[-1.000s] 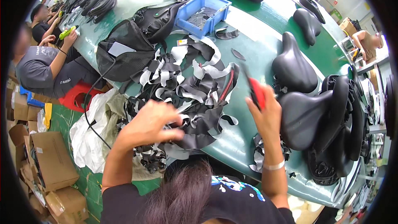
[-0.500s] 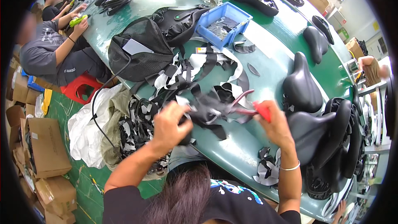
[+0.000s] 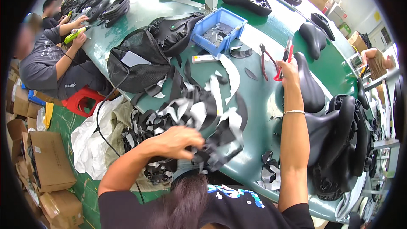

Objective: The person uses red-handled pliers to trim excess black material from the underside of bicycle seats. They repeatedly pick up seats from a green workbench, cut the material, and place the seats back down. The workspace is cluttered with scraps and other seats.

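My right hand [image 3: 290, 68] is closed round a red-handled cutter [image 3: 288, 51] with a silver tip pointing away from me. Just left of it are pliers [image 3: 263, 56] with dark red handles, one handle reaching toward my fingers; whether I grip them too, I cannot tell. My left hand [image 3: 181, 141] is low over the near table edge, thumb and fingers apart and slightly blurred. Black and white material scraps [image 3: 193, 110] lie in a heap just beyond it. More strips [image 3: 218, 150], smeared by motion, hang or slide by its fingertips.
A blue bin [image 3: 218, 32] with dark pieces stands beyond the heap, beside a black mesh bag [image 3: 137, 65]. Black bicycle saddles [image 3: 311, 87] crowd the right side. A large sack [image 3: 91, 140] of scraps sits below the table edge. A co-worker [image 3: 42, 55] sits at left.
My right hand has moved up and away over the table with the red cutter and the pliers. My left hand has come closer to me, and the scraps have shifted toward the edge.
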The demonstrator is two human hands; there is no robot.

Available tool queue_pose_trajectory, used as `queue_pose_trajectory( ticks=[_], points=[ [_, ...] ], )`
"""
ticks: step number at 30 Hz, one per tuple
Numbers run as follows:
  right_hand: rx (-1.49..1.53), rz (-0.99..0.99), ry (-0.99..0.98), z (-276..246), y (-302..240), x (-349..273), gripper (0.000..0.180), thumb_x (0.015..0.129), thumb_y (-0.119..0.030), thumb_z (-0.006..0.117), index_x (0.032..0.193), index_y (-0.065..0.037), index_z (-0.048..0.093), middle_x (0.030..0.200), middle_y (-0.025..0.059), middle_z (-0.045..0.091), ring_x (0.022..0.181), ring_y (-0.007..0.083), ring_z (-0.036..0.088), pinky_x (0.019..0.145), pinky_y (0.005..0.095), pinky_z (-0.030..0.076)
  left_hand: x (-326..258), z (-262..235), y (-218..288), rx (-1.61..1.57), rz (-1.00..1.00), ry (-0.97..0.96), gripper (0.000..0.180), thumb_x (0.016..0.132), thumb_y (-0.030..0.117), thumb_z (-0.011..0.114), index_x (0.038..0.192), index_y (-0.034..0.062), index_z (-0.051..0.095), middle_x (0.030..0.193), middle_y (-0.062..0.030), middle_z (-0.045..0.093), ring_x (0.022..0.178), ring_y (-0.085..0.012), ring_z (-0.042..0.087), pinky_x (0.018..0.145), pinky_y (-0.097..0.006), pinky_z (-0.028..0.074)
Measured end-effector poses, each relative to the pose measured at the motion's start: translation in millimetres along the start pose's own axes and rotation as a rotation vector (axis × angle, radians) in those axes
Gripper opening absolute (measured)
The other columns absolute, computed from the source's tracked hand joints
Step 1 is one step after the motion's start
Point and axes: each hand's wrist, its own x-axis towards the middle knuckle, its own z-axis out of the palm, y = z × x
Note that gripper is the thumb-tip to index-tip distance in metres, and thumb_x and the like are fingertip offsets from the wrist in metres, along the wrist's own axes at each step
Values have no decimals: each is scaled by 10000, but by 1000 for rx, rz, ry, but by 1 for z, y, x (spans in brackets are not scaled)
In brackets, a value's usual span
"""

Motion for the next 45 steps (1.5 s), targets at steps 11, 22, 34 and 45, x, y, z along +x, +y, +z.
queue_pose_trajectory(
  ticks=[11, 22, 34, 45],
  points=[
    [-676, -344, -693, 87, -56, -169, 454, 746, -292, 771, 972, -30, 477, 729, 166, 608, 723, 345, 643, 629, 459, 497, -38, 5, 0, 102, -128, 151, 267, 664, 196, 680, 888, 83, 589, 985, -67, 593, 894, -251, 548, 756, -382, 389],
    [-309, -20, -263, 62, -49, -81, 422, 740, -288, 750, 972, -11, 532, 787, 146, 632, 666, 239, 634, 580, 366, 495, -18, -56, 28, 182, -251, -47, 344, 832, 430, 648, 940, 103, 646, 866, -62, 633, 867, -243, 603, 768, -377, 415],
    [-668, -133, 390, -59, -11, 183, 460, 712, -337, 695, 1056, -51, 587, 1002, 218, 659, 950, 398, 629, 833, 466, 493, 224, 28, -24, -248, 178, 567, 152, 827, 209, 680, 827, 61, 646, 799, -74, 636, 752, -265, 604, 696, -381, 459],
    [-310, 59, 148, -106, -17, 228, 510, 690, -270, 789, 1028, 7, 527, 892, 158, 665, 735, 306, 679, 477, 333, 549, 223, 17, -19, -494, 132, 585, 132, 816, 141, 689, 817, 14, 651, 777, -113, 638, 712, -251, 610, 665, -357, 484]
  ],
)
